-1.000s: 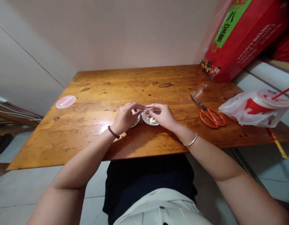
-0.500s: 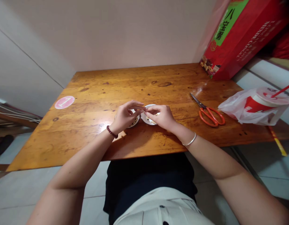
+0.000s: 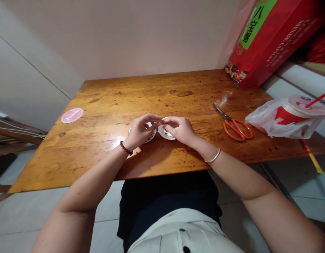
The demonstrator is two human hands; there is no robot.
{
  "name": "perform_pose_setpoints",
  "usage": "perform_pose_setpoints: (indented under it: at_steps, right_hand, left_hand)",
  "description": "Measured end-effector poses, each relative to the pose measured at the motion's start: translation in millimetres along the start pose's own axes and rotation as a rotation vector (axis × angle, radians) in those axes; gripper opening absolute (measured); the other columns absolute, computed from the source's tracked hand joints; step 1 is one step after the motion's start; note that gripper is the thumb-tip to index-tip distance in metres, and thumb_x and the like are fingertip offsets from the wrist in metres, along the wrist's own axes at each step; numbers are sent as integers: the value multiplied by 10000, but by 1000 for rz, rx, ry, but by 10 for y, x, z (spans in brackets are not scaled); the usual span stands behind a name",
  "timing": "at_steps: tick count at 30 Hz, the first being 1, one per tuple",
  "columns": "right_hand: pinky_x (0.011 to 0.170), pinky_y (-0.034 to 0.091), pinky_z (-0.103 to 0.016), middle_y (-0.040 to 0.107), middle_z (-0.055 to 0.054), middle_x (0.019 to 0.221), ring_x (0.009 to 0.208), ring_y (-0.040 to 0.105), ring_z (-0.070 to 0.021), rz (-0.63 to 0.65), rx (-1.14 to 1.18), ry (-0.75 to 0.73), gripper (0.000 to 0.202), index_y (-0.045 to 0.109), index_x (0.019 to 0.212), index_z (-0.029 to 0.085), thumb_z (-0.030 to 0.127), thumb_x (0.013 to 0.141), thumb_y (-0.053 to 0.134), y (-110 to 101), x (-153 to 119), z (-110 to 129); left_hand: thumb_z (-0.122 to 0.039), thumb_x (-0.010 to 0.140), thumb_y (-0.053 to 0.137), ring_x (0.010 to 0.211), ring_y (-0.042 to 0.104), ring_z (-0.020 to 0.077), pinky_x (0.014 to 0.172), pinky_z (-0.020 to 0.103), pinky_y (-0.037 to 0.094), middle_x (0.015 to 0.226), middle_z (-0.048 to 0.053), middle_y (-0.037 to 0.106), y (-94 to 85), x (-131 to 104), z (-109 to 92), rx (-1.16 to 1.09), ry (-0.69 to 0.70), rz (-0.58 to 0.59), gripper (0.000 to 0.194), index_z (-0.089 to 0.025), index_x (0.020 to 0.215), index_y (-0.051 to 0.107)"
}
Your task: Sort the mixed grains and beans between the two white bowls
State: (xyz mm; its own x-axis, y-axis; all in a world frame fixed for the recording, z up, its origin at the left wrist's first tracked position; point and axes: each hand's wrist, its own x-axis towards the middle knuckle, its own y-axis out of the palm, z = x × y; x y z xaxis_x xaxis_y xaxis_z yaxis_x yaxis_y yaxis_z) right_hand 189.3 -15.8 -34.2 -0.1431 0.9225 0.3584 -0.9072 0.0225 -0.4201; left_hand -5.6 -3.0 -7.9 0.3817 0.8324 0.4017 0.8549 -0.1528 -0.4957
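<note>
Two small white dishes stand side by side near the table's front edge. Over the left dish [image 3: 152, 137], which holds small pale pieces, is my left hand [image 3: 142, 129], a dark beaded bracelet on its wrist. My right hand [image 3: 181, 130], with a silver bangle, is above the right dish [image 3: 162, 134], where a few small yellowish bits lie. The fingertips of both hands meet between the dishes, thumbs and forefingers pinched together. Whatever they hold is too small to make out. Both hands partly cover the dishes.
Orange-handled scissors [image 3: 234, 126] lie on the wooden table [image 3: 112, 105] to the right. Beyond them is a drink cup [image 3: 292, 114] in a plastic bag. A tall red box [image 3: 278, 42] stands at the back right; a round pink sticker [image 3: 72, 115] is at left.
Both hands stay over the dishes with their fingertips together; only the fingers have shifted slightly. The whole view has moved a little.
</note>
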Motion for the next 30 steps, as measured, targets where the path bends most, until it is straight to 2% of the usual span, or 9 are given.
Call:
perform_pose_setpoints:
  at_steps: [3, 6, 12, 21, 27, 30]
  right_hand:
    - [804, 595, -318, 788, -4, 894, 824, 756, -183, 42, 86, 34, 148, 730, 969, 239, 233, 862, 628, 24, -2, -45]
    - [831, 592, -323, 785, -7, 943, 869, 754, -185, 55, 85, 35, 128, 729, 944, 239, 227, 855, 638, 34, -1, -73]
    - [748, 569, -292, 784, -26, 933, 846, 736, -191, 53, -14, 22, 149, 759, 906, 217, 319, 852, 665, 18, 11, -48]
    - [705, 541, -303, 781, -25, 848, 746, 719, -187, 21, -13, 8, 128, 772, 869, 216, 297, 827, 682, 24, 6, -56]
    - [723, 560, -307, 781, -33, 857, 765, 735, -193, 9, 186, 50, 105, 739, 855, 214, 290, 784, 724, 51, 4, -38]
    - [670, 560, -294, 770, -27, 816, 714, 731, -186, -20, 260, 95, 180, 665, 871, 216, 321, 758, 757, 55, -6, 0]
  left_hand:
    - [-348, 894, 691, 941, 730, 179, 651, 207, 501, 1034, 95, 760, 1, -1, 10, -4, 1, -1, 236, -167, 1044, 707]
    - [-354, 895, 688, 932, 727, 176, 657, 209, 502, 1034, 98, 758, 1, -2, 15, 3, -1, -1, 244, -164, 1045, 713]
    - [-349, 897, 682, 911, 714, 158, 658, 204, 492, 1026, 90, 756, -3, -7, 28, 25, -8, 16, 242, -172, 1058, 720]
    - [-328, 909, 658, 889, 708, 147, 643, 196, 484, 1015, 83, 757, -14, -6, 15, 39, -1, 45, 225, -175, 1065, 715]
    - [-323, 904, 658, 925, 723, 173, 642, 208, 492, 1035, 98, 757, -25, -7, -10, 30, -2, 49, 233, -170, 1074, 703]
    - [-337, 891, 676, 942, 728, 185, 641, 206, 498, 1029, 104, 758, -31, -4, -6, -20, -10, 43, 250, -170, 1077, 692]
